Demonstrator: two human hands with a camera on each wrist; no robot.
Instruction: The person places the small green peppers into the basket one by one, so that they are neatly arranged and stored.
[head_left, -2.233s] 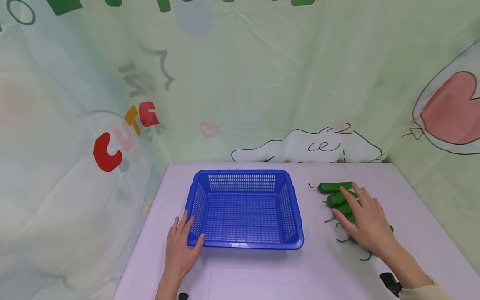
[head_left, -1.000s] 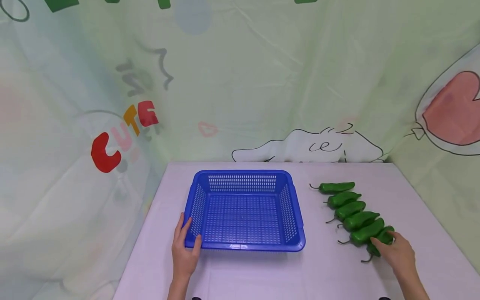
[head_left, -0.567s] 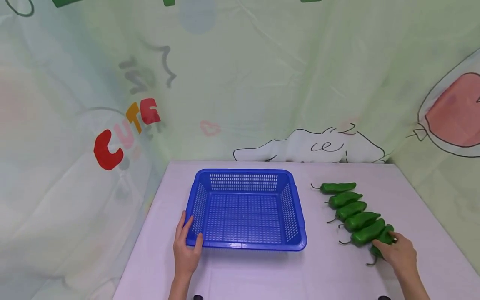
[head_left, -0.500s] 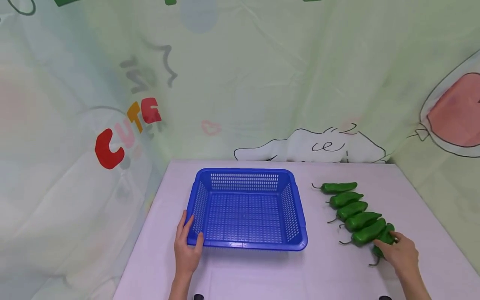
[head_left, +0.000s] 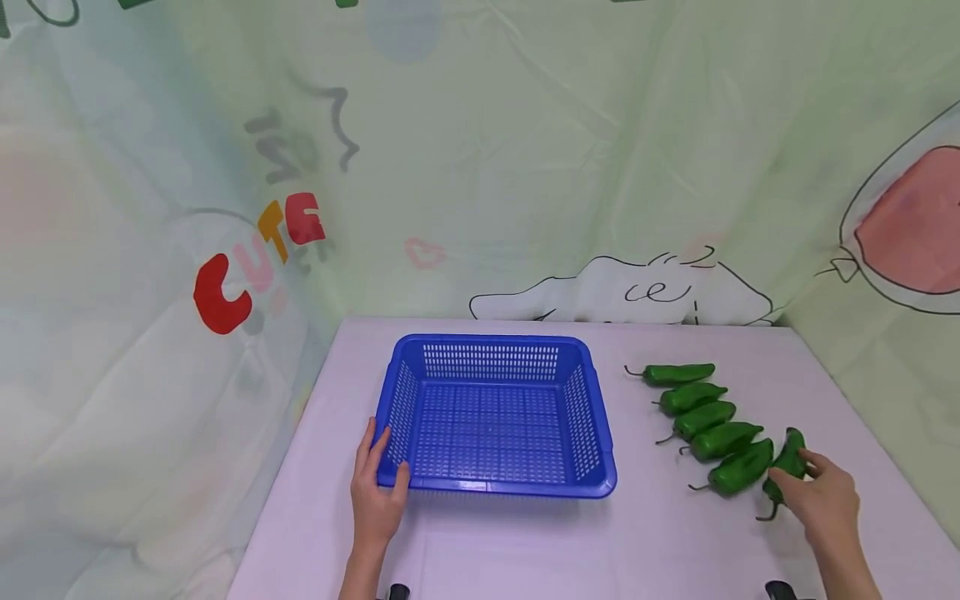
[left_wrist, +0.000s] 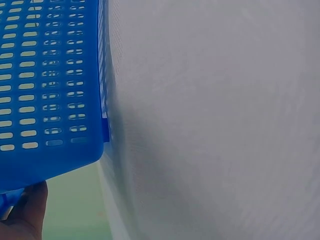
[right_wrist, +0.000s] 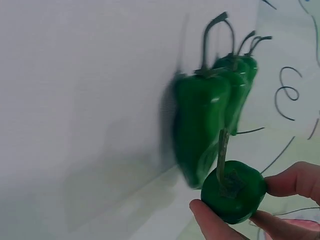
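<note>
My left hand (head_left: 376,510) grips the near left corner of a blue plastic basket (head_left: 517,487), fingers over the left rim and thumb at the front rim. Nothing lies in the basket. In the left wrist view the thumb (left_wrist: 33,207) meets the rim below the slotted basket wall (left_wrist: 42,85). At the right of the table, my right hand (head_left: 827,505) pinches a green pepper (head_left: 788,457) between thumb and fingers. The right wrist view shows this held pepper (right_wrist: 245,200) stem-end on, overlapping the nearest pepper (right_wrist: 200,115) of the row.
Several more green peppers lie in a slanted row on the white tabletop (head_left: 525,550), right of the basket; the farthest pepper (head_left: 678,375) is near the back edge. A printed cloth backdrop (head_left: 480,183) hangs behind the table and at its sides.
My right hand came down from over the row, took hold of the nearest pepper and moved it rightward, apart from its neighbour. The left hand stays at the basket's corner.
</note>
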